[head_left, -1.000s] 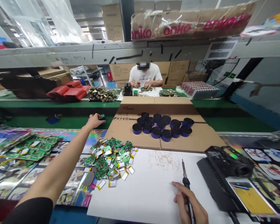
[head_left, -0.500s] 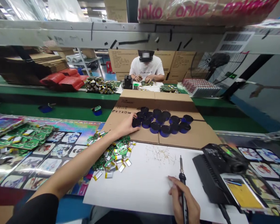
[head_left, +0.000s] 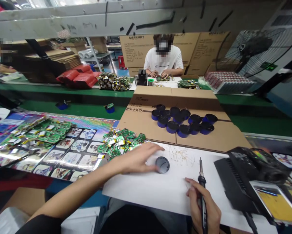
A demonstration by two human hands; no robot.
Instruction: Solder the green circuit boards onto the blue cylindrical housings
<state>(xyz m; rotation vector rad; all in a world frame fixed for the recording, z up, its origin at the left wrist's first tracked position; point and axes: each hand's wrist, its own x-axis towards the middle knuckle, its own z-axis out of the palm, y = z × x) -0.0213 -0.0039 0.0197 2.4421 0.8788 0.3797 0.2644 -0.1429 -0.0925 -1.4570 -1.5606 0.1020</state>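
Note:
My left hand [head_left: 142, 158] is over the white sheet [head_left: 146, 191], fingers apart, its thumb at the left edge of a round dark disc [head_left: 162, 164] lying flat. In my right hand [head_left: 204, 204] is a soldering iron [head_left: 201, 178], its tip pointing up and away. Thin wire scraps [head_left: 181, 156] lie beyond the disc. Several round black and blue cups [head_left: 183, 130] stand on the cardboard [head_left: 146, 125]. A heap of green circuit boards with small silver batteries [head_left: 121, 142] lies left of my left hand.
A black soldering station [head_left: 238, 185] and a tray with a yellow sponge [head_left: 272, 201] are at the right. More circuit boards [head_left: 48, 131] lie at the left. A person [head_left: 164, 60] works across the green bench, and a metal beam [head_left: 146, 19] crosses above.
My left hand has come back from the cups to the white sheet, where the dark disc now lies. The leftmost cup is gone from the cardboard. The view has shifted.

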